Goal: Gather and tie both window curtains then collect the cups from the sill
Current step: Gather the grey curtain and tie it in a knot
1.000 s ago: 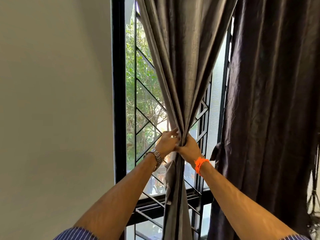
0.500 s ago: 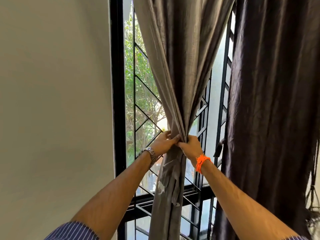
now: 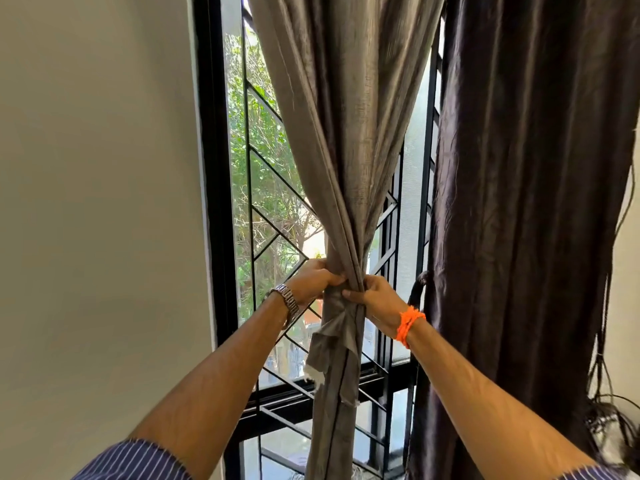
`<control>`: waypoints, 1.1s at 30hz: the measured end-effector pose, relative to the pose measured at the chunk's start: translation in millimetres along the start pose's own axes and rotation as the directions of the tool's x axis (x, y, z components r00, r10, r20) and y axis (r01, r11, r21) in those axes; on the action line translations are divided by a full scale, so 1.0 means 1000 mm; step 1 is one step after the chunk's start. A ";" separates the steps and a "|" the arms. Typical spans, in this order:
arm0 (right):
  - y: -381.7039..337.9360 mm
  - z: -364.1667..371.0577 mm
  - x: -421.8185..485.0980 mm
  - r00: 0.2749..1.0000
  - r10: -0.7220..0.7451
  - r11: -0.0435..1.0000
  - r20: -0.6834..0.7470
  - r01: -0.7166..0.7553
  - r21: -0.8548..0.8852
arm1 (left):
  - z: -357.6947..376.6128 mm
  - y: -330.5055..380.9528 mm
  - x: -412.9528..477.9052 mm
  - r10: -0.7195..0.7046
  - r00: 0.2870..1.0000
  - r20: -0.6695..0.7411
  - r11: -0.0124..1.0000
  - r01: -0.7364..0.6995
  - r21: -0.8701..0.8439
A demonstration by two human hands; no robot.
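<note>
A grey curtain (image 3: 349, 140) hangs in front of the window, drawn into a narrow bunch at mid height. My left hand (image 3: 313, 280), with a metal watch on its wrist, grips the bunch from the left. My right hand (image 3: 375, 299), with an orange thread on its wrist, grips the same bunch from the right, fingers curled round the fabric. A loose strip of the grey fabric (image 3: 329, 341) hangs just below my hands. A dark curtain (image 3: 526, 202) hangs to the right, with a dark tie loop (image 3: 417, 289) at its left edge. No cups or sill are in view.
A black window frame (image 3: 214, 202) with a diagonal metal grille (image 3: 273, 181) stands behind the curtains, with trees outside. A plain wall (image 3: 97, 202) fills the left. Dark cords (image 3: 602, 375) dangle at the far right by the dark curtain.
The view has shifted slightly, so hands and bunch sit a little differently in frame. Both hands keep their grip on the grey curtain; the loose strip below them now hangs out more.
</note>
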State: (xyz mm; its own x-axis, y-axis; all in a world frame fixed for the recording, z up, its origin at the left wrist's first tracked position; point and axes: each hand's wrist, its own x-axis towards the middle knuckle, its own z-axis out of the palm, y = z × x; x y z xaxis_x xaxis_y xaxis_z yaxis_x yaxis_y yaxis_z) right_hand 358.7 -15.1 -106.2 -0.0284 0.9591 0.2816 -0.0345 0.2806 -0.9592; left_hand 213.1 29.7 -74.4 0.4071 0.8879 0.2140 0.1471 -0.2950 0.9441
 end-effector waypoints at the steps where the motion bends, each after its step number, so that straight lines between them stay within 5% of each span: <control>1: 0.000 0.000 -0.001 1.000 -0.003 1.000 -0.005 0.003 -0.001 | 0.000 0.001 0.000 0.008 1.000 0.013 1.000 -0.008 -0.004; 7: 0.006 -0.007 -0.002 0.977 -0.124 0.968 -0.176 0.080 -0.236 | 0.004 0.005 -0.004 0.048 0.999 -0.024 0.998 -0.047 0.046; 11: 0.008 -0.008 -0.005 0.913 -0.263 0.866 -0.311 0.081 -0.494 | 0.013 0.006 -0.004 0.081 0.992 -0.094 0.995 -0.075 0.059; 15: 0.010 -0.013 -0.007 0.828 -0.318 0.838 -0.463 0.017 -0.545 | 0.018 0.005 -0.007 0.101 0.989 -0.108 0.992 -0.093 0.081; 22: 0.010 -0.018 -0.007 0.950 -0.162 0.830 -0.266 -0.014 -0.557 | 0.014 -0.004 -0.010 0.103 0.993 -0.065 0.994 -0.100 0.050; 30: 0.017 -0.017 -0.001 0.964 -0.087 0.877 -0.251 -0.046 -0.479 | 0.006 -0.047 -0.041 -0.029 0.997 0.078 0.868 -0.013 0.496; 33: 0.020 -0.011 0.000 0.963 -0.081 0.892 -0.256 -0.044 -0.450 | 0.014 -0.060 -0.048 0.067 0.998 -0.015 0.769 -0.042 0.638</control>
State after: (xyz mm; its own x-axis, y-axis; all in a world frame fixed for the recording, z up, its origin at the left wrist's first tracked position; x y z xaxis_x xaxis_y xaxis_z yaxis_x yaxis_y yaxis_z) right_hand 369.4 -8.9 -125.1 0.2307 0.9105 0.3430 0.4203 0.2247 -0.8791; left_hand 197.1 -0.3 -144.8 0.4024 0.8715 0.2802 0.6712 -0.4890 0.5571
